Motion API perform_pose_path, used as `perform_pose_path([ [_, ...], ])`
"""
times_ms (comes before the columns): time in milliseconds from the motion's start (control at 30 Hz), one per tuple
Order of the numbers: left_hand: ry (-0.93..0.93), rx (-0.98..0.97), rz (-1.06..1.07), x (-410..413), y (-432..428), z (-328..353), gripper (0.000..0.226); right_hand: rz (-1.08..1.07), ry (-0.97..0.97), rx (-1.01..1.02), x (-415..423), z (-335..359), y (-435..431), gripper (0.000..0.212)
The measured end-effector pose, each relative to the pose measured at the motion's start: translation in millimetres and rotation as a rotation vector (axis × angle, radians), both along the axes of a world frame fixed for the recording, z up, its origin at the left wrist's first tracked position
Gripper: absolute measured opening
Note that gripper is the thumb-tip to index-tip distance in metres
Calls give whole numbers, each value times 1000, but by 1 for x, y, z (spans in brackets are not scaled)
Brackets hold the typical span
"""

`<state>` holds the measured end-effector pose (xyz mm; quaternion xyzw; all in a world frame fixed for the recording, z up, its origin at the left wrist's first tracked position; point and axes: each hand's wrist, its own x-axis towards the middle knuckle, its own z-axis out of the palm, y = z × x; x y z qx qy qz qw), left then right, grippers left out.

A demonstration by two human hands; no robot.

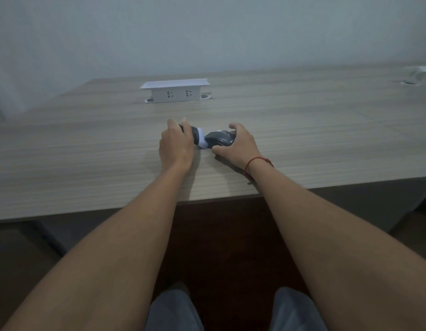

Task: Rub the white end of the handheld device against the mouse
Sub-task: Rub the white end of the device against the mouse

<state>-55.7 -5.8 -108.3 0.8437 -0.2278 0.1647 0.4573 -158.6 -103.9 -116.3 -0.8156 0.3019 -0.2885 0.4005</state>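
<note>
A black computer mouse lies on the wooden table near the middle. My right hand grips it from the right, thumb on its near side and fingers over its far end. My left hand is wrapped around a dark handheld device, most of whose body is hidden in the fist. The device's white end points right and touches the left side of the mouse. A red string circles my right wrist.
A white raised socket box stands at the table's far centre, with cable holes beside it. Another white object and a grommet sit at the far right. The table's front edge runs just under my forearms.
</note>
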Motion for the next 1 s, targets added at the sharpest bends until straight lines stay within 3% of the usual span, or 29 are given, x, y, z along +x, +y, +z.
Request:
perform_pose_path([
  [167,-54,-81,-136,-4,0,3,35,-5,18,-16,1,0,-1,85],
  [333,43,-35,26,1,0,0,42,60,10,23,-4,1,-6,81],
  [600,-42,-174,-126,-3,-1,4,39,28,48,-113,1,-3,-7,80],
  [800,-1,-223,-77,-2,1,6,38,166,89,-33,-4,5,-15,83],
  [933,7,-232,-79,-2,1,6,36,21,19,76,3,4,-11,78],
  [1000,4,-213,-92,-2,1,6,36,-105,52,-22,10,0,-6,79],
])
